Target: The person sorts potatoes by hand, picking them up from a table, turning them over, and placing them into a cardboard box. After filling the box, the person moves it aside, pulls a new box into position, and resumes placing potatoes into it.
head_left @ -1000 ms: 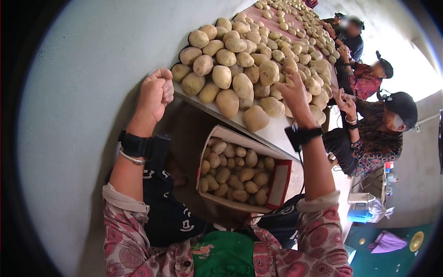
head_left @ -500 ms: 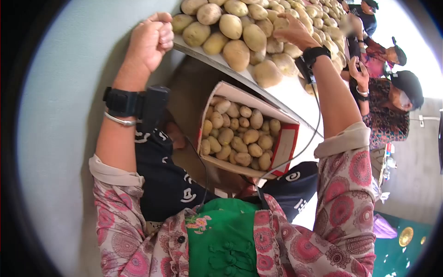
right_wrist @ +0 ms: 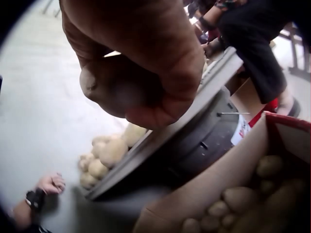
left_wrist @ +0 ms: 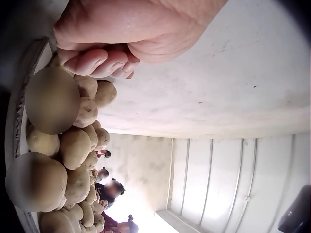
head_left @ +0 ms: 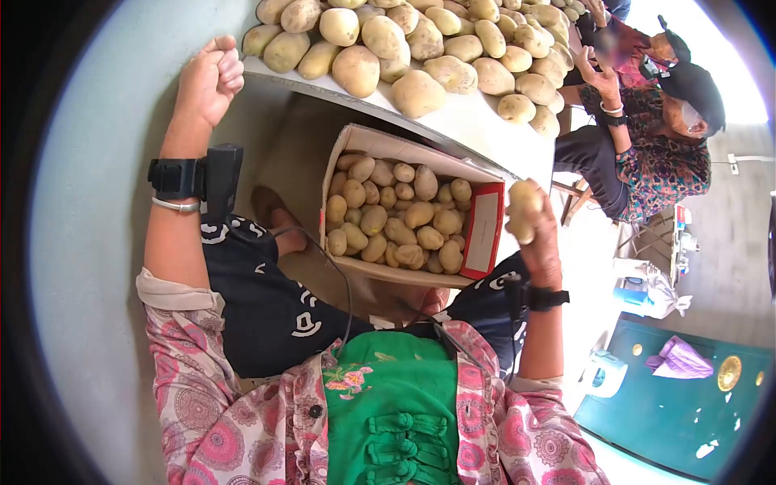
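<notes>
My right hand [head_left: 535, 230] grips a tan potato [head_left: 521, 207] just right of the cardboard box [head_left: 410, 144], level with its red flap [head_left: 483, 230]. In the right wrist view the potato [right_wrist: 116, 92] sits in my curled fingers above the box [right_wrist: 204, 189]. The box holds several small potatoes [head_left: 396, 222]. My left hand [head_left: 208, 79] is a closed fist at the table's near left corner, holding nothing; the left wrist view shows its curled fingers [left_wrist: 99, 60] beside the potato heap [left_wrist: 53, 145]. A large heap of potatoes [head_left: 420, 36] covers the table [head_left: 477, 121].
A grey wall lies to the left. People [head_left: 647, 129] sit along the table's right side. A white and blue container [head_left: 643, 295] and a green floor mat [head_left: 687, 404] lie at the lower right. My knees flank the box.
My right hand has come off the potato heap and swung down beside the box with a potato in it. The left fist stays at the table corner. The head view has tilted down.
</notes>
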A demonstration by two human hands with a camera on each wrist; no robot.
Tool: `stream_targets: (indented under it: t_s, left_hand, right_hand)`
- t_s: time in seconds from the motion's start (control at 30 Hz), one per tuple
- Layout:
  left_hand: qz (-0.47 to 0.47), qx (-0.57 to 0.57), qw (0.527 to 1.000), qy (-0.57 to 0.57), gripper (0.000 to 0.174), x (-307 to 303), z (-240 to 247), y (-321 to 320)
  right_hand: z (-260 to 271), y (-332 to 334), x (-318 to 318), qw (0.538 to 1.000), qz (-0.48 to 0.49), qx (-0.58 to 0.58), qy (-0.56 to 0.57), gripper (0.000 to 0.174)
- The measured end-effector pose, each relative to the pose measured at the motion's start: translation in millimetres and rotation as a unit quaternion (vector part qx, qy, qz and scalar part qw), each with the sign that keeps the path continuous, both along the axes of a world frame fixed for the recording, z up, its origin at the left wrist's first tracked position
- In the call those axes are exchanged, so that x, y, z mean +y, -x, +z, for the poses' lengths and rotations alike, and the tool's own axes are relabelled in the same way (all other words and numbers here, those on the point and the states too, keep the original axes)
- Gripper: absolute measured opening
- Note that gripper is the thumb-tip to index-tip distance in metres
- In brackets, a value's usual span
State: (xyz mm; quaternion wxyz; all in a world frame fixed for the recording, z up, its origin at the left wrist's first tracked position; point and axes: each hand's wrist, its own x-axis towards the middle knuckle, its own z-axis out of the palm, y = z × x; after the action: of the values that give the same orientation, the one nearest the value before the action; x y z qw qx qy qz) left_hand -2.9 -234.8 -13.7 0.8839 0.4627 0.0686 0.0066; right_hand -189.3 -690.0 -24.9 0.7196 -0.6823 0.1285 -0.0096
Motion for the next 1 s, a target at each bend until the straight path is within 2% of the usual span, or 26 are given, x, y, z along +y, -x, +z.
stream_targets:
  t_s: [0.07, 0.13, 0.2, 0.23, 0.33, 0.4, 0.6, 0.67, 0.7, 0.83, 0.9, 0.93, 0.97, 1.0]
  left_hand:
    - [-0.007, 0.005, 1.0, 0.0, 0.02, -1, -4, 1]
    - [-0.023, 0.005, 1.0, 0.003, 0.02, 2, -11, -2]
    - [-0.012, 0.005, 1.0, -0.005, 0.02, 0, -9, 0]
    - [-0.01, 0.0, 1.0, -0.006, 0.02, 1, -8, 1]
    - [-0.008, -0.008, 1.0, 0.005, 0.02, -1, -7, 3]
    - [-0.019, -0.015, 1.0, 0.005, 0.02, 0, -5, 2]
    - [0.003, -0.008, 1.0, 0.006, 0.021, 0, 2, 4]
    - [0.011, -0.008, 1.0, 0.004, 0.022, 1, 5, 8]
    - [0.011, -0.011, 1.0, 0.007, 0.022, 1, 5, 7]
    - [0.017, -0.015, 1.0, 0.005, 0.022, 0, 8, 6]
    - [0.012, -0.014, 1.0, 0.006, 0.023, 3, 7, 4]
    - [0.003, -0.012, 1.0, 0.007, 0.023, 3, 5, 4]
    - [0.003, -0.016, 1.0, 0.01, 0.024, 3, 2, 2]
    - [-0.009, -0.022, 1.0, 0.009, 0.02, 6, -3, -1]
  right_hand:
    - [-22, 10, 3, 0.998, -0.027, 0.034, 0.043, 0.053]
    - [-36, 11, 4, 0.971, -0.007, 0.013, 0.238, 0.048]
    - [-68, 4, -14, 0.901, 0.009, 0.003, 0.433, 0.052]
    - [-78, 3, -20, 0.844, 0.015, -0.012, 0.536, 0.056]
    - [-73, -2, -19, 0.851, 0.003, -0.064, 0.521, 0.052]
    - [-67, -5, -13, 0.92, -0.024, 0.007, 0.391, 0.046]
    - [-59, -17, 14, 0.933, -0.011, -0.02, 0.358, 0.031]
    - [-60, -21, 24, 0.969, 0.014, -0.045, 0.242, 0.025]
    - [-60, -23, 28, 0.971, 0.027, -0.07, 0.228, 0.022]
    - [-15, -36, 64, 0.975, 0.055, -0.012, 0.217, 0.021]
    - [11, -53, 91, 0.96, 0.058, 0.014, 0.273, 0.021]
    - [4, -67, 98, 0.954, 0.068, -0.119, 0.267, 0.022]
    - [7, -84, 97, 0.911, 0.088, -0.105, 0.389, 0.025]
    - [11, -100, 106, 0.918, 0.095, -0.118, 0.366, 0.03]
